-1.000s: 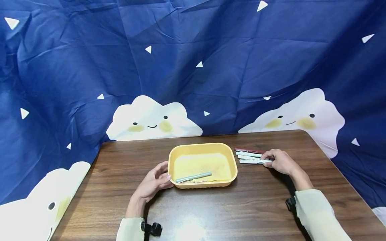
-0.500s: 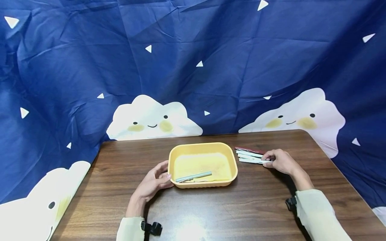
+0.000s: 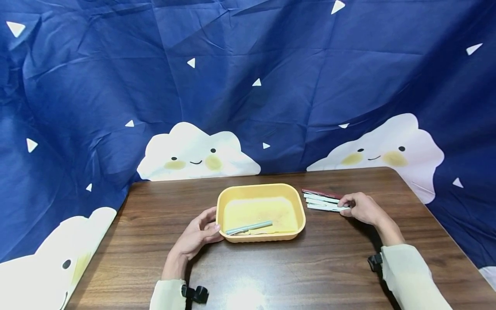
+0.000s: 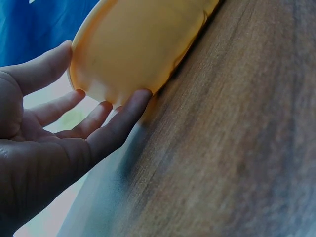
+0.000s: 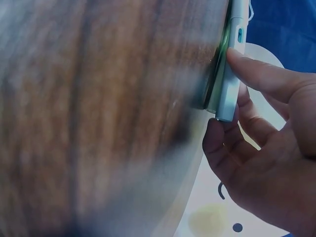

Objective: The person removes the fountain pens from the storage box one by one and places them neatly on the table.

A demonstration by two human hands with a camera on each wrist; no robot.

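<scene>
A yellow tray (image 3: 260, 237) stands on the table, holding a blue-green pen (image 3: 249, 227) and a yellow pen (image 3: 271, 233) along its near side. My left hand (image 3: 195, 236) is at its left end. In the left wrist view the spread fingers (image 4: 133, 106) rest against the tray's outer wall, with one tip at the rim. To the tray's right lies a row of pens: a dark red pen (image 3: 319, 193) at the back and several pale ones in front. My right hand (image 3: 362, 209) pinches the near end of a white pen (image 5: 228, 91); a pale green pen (image 5: 216, 91) lies right beside it.
The brown wooden table (image 3: 310, 267) reaches back to a blue curtain (image 3: 248, 103) printed with clouds. Black straps (image 3: 194, 294) with small cameras sit at both wrists.
My right hand has shifted very slightly to the right along the pens, and the pale pens sit a little differently. The left hand and the tray have not moved.
</scene>
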